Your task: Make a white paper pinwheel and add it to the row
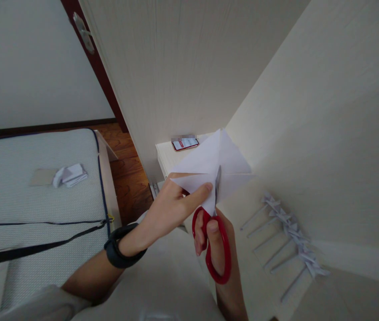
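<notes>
A pale wood-grain panel [176, 58] meets a plain wall [336, 111] behind a white desk [167, 154]; off to the left lie a brown floor [127, 183] and a light mattress [32, 151] with dark piping. A door handle [84, 33] shows at the upper left.

The paper [202, 156], white and slit from its left corner, is held up over the desk. The left hand [176, 200] pinches it, thumb on top, a black band [116, 249] round the wrist. The right hand [231, 232] is closed round the red loops of the scissors [227, 254], one blade showing against the paper's middle. The two hands work close together.

Beyond the paper lies a phone [185, 142], its screen lit (the writing, with a patch of red, is too small to read, and its top edge is pixelated). Six pinwheels [289, 227] lie in a row at the right, heads by the wall. Folded papers [72, 174] rest on the mattress.
</notes>
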Motion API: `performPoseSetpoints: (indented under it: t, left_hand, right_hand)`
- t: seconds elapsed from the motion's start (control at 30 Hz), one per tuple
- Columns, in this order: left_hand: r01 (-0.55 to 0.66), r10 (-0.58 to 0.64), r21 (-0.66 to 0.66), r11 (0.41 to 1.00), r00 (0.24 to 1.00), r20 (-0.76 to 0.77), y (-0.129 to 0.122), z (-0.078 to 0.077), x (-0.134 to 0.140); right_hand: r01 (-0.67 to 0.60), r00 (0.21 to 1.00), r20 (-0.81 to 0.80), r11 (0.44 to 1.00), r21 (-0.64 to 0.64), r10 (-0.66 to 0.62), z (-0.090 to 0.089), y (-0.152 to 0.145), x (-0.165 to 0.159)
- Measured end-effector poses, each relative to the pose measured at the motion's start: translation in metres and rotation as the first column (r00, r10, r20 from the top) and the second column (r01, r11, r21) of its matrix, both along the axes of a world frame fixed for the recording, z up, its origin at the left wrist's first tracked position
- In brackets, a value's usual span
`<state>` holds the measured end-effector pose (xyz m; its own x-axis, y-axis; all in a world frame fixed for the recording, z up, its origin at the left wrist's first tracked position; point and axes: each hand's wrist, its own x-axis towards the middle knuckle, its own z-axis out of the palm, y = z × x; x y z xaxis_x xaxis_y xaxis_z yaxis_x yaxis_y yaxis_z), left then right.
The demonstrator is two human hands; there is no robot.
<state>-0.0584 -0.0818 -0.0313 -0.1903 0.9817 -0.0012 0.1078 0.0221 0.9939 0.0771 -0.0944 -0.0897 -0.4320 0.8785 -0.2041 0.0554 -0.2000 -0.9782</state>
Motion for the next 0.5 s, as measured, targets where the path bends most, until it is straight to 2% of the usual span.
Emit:
performPoseSetpoints:
  t: [0.17,0.5]
  left_hand:
    - [-0.008,0.008,-0.001,1.0,0.999,0.04,0.0009,-0.001,0.0007]
    - [-0.011,0.012,-0.019,1.0,0.999,0.031,-0.0004,-0.0023,0.0002]
  right_hand:
    - [-0.003,0.999,-0.05,1.0,-0.018,0.002,-0.0025,0.0003,0.0003]
    - [0.012,0.999,-0.048,1.0,-0.022,-0.013,0.0013,0.001,0.0016]
